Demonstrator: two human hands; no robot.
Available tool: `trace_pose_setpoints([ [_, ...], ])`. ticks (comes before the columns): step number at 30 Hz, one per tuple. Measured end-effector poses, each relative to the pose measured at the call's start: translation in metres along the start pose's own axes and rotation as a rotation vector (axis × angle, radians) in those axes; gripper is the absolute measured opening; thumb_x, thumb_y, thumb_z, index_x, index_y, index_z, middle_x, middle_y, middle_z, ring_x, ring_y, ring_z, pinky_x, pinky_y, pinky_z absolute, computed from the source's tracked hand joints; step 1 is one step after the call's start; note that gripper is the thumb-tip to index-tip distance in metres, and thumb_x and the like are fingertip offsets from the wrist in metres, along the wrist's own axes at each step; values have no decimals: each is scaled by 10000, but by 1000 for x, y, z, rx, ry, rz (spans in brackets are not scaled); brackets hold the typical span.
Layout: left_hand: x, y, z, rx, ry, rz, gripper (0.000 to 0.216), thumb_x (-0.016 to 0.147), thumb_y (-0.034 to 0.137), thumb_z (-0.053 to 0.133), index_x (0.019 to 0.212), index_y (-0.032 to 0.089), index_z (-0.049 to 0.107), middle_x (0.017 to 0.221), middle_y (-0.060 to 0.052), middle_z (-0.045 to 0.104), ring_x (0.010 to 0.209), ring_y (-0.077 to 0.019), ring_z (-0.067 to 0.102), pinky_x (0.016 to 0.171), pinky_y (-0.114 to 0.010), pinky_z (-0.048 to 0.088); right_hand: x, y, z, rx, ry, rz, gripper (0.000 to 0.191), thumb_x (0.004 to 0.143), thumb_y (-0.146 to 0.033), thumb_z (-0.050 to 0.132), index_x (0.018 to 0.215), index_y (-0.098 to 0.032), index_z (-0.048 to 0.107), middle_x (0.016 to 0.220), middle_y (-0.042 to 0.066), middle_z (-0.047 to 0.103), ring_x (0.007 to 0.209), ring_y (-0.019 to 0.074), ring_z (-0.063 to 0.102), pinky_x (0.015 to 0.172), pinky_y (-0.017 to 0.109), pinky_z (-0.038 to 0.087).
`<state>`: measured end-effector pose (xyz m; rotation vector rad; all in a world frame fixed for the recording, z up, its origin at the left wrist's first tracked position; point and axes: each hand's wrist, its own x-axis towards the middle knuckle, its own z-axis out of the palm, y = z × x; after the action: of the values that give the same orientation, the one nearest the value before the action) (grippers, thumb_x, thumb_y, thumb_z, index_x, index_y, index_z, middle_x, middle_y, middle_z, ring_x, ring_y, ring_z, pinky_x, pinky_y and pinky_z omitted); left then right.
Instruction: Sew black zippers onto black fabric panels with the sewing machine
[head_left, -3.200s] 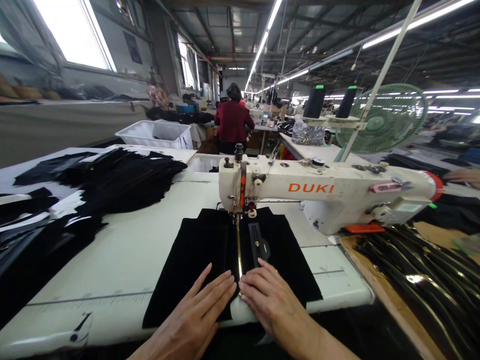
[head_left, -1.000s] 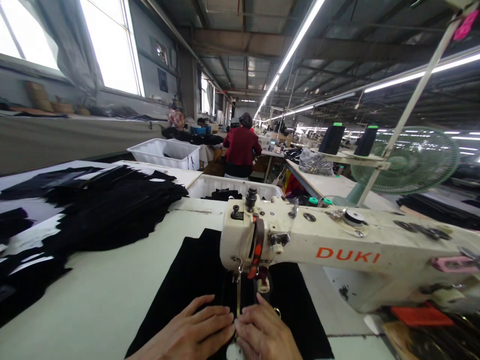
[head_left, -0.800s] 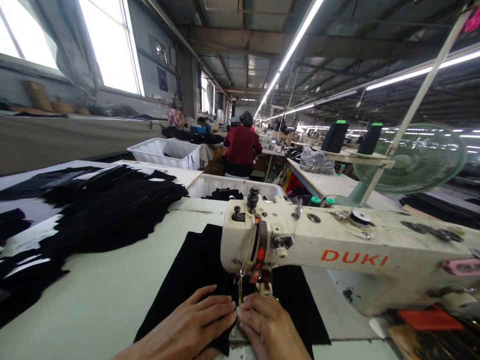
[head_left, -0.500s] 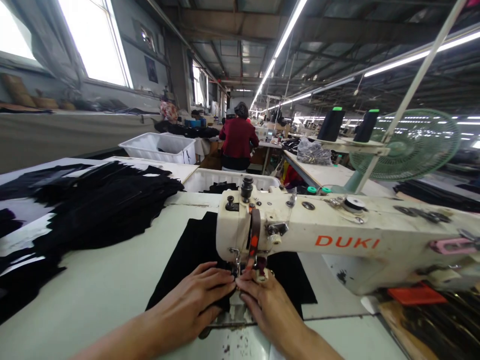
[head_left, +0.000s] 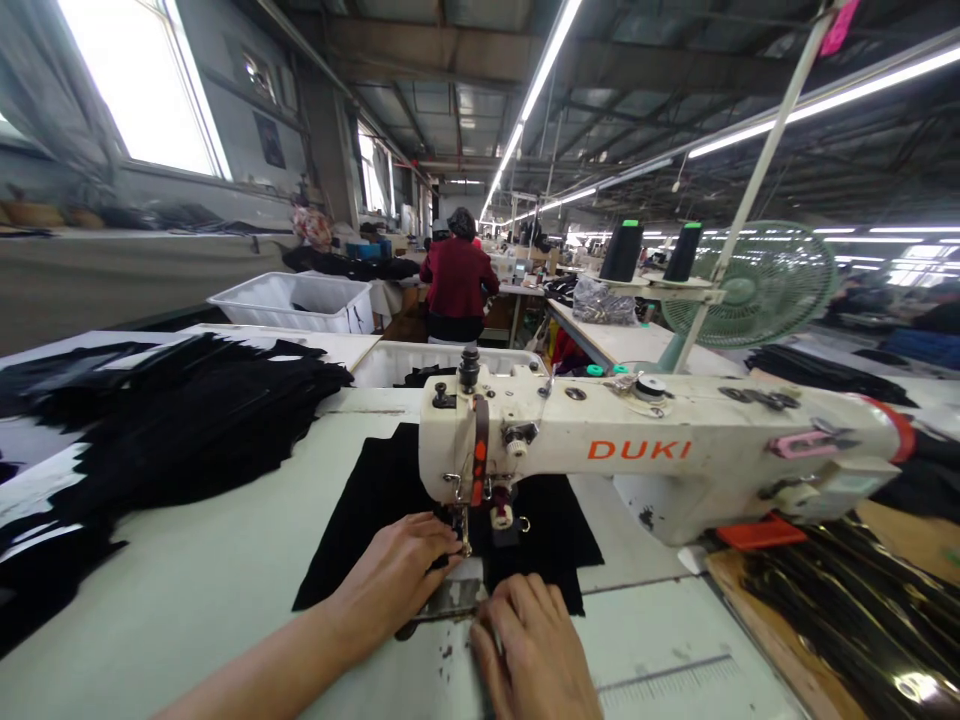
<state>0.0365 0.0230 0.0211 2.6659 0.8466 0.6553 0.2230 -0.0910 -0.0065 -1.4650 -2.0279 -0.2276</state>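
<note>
A black fabric panel (head_left: 360, 520) lies under the head of the white DUKI sewing machine (head_left: 637, 450). My left hand (head_left: 394, 575) rests on the fabric's near edge just left of the needle (head_left: 463, 530), fingers curled and pressed onto the cloth. My right hand (head_left: 529, 650) is nearer to me, at the fabric's near right edge, fingers bent; what they pinch is hidden. The metal needle plate (head_left: 450, 598) shows between my hands.
A big heap of black cut pieces (head_left: 187, 420) covers the table's left. Black zippers (head_left: 847, 590) lie on a board at right. White bins (head_left: 296, 300) stand behind. A person in a red top (head_left: 457, 280) sits ahead. A green fan (head_left: 757, 285) and thread cones (head_left: 622, 250) stand at right.
The fabric has fed away from me under the needle, its near edge now at the plate. My right hand has drawn back toward me; my left stays by the needle.
</note>
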Motion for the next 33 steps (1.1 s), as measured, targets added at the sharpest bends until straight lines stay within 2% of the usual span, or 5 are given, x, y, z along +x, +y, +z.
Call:
trace_pose_setpoints([
  [6, 7, 4, -5, 28, -31, 50, 196, 944, 157, 558, 936, 209, 746, 924, -27, 749, 874, -215, 710, 843, -319, 536, -1, -16, 15, -9, 65, 116, 229, 850, -183, 545, 1059, -225, 626, 976, 65, 622, 874, 273, 557, 777, 416, 410],
  [9, 6, 3, -3, 35, 28, 24, 206, 964, 200, 522, 953, 206, 728, 919, -29, 736, 875, -211, 702, 836, -311, 527, 3, -26, 31, -57, 130, 223, 239, 839, -203, 544, 1052, -235, 648, 925, 87, 613, 842, 300, 560, 754, 439, 414],
  [15, 6, -4, -3, 9, 156, -34, 203, 953, 234, 524, 934, 228, 725, 909, -7, 748, 853, -183, 721, 812, -254, 537, 33, -30, 57, -97, 93, 492, 218, 880, -212, 560, 1064, -215, 676, 1052, 153, 657, 989, 374, 622, 832, 498, 458],
  [24, 8, -10, 2, 38, 260, 78, 194, 928, 224, 531, 868, 243, 714, 841, 5, 751, 775, -178, 732, 741, -221, 553, 48, -28, 57, -188, 143, 558, 144, 887, -216, 598, 923, -185, 733, 1035, 168, 723, 1003, 367, 681, 800, 455, 520],
  [33, 4, -9, 6, 70, 280, 203, 201, 955, 206, 491, 888, 225, 679, 814, -8, 723, 745, -163, 704, 687, -217, 534, 56, -22, 44, -290, 92, 493, 172, 763, -89, 596, 850, -145, 734, 1026, 200, 698, 1041, 426, 625, 841, 546, 464],
])
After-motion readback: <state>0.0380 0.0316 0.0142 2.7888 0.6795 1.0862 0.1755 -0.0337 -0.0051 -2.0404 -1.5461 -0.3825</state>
